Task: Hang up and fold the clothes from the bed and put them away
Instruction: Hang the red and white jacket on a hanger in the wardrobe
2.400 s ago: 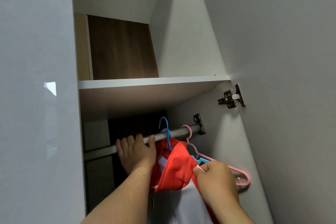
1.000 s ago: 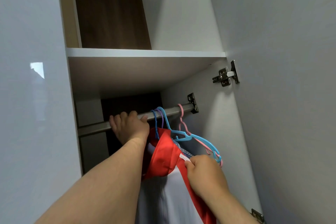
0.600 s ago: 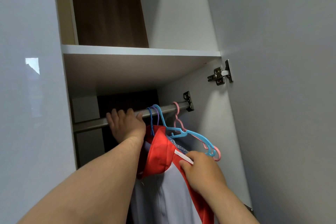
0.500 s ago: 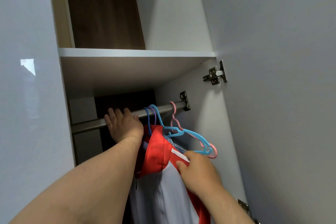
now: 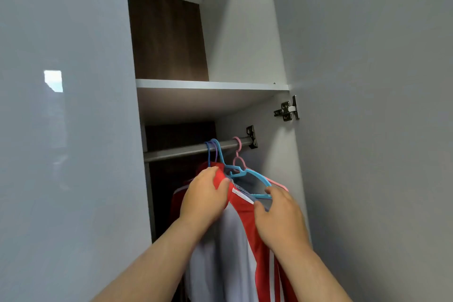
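Observation:
A red and white jacket (image 5: 241,235) hangs inside the wardrobe from the metal rail (image 5: 181,152). A blue hanger (image 5: 245,174) hooks over the rail, with a pink hanger (image 5: 239,152) just right of it and another blue-purple hook to the left. My left hand (image 5: 204,193) grips the jacket's red collar near the hanger neck. My right hand (image 5: 277,216) pinches the jacket's shoulder at the blue hanger's right arm. The lower part of the jacket is hidden behind my arms.
A white shelf (image 5: 210,86) runs above the rail with a dark wood back panel (image 5: 166,34) over it. The glossy closed door (image 5: 66,130) stands on the left. The open door (image 5: 372,130) with its hinge (image 5: 286,109) is on the right.
My left hand has left the rail and come down to grip the jacket's red collar. My right hand has shifted right along the shoulder to the blue hanger's arm.

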Demonstrator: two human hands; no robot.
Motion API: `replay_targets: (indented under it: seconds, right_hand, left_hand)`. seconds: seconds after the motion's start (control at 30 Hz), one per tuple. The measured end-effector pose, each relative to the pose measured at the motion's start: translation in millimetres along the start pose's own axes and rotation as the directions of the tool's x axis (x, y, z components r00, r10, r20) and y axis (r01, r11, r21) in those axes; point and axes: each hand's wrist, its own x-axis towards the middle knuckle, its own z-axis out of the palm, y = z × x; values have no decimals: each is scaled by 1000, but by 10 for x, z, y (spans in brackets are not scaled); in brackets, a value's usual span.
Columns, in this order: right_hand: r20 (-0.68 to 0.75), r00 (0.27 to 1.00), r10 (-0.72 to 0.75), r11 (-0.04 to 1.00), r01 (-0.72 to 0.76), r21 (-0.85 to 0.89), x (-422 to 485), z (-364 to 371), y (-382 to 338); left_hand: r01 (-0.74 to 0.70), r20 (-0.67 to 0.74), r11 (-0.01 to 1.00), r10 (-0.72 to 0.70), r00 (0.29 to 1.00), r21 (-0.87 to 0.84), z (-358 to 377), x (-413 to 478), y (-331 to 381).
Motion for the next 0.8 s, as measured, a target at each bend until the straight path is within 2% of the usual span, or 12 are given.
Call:
replay_targets:
  seconds: [0.17,0.3,0.4,0.47,0.63,0.8]
  right_hand:
    - [50,973,-225,970,228,-84,-378,-178,-26]
    - [130,933,-335,933,348,-95,-689,-195,-73]
    - [158,905,-394,911,408,-65,-931,-168,-153]
    - [117,870,-479,876,483,-11,-1099,-107,-237]
    - [-28,719,-695,708,690,152,-1527,193,-709]
    - [-72,572,-817,517,783,346,-2052,619,-1322]
  left_hand:
    - [-204,138,947,173,975,250,-528,-760,-97]
    - [-239,157,894,192,969,379,-825,-1314,-197]
    - [-202,142,893,157,977,402,-1070,-1674,-290]
    - [-145,118,888,104,988,437,-1264,-1892,-354]
    - [-40,13,837,40,999,546,-1779,-2374,-677]
    - [111,-66,750,-89,994,652,-2399,-2915,-964]
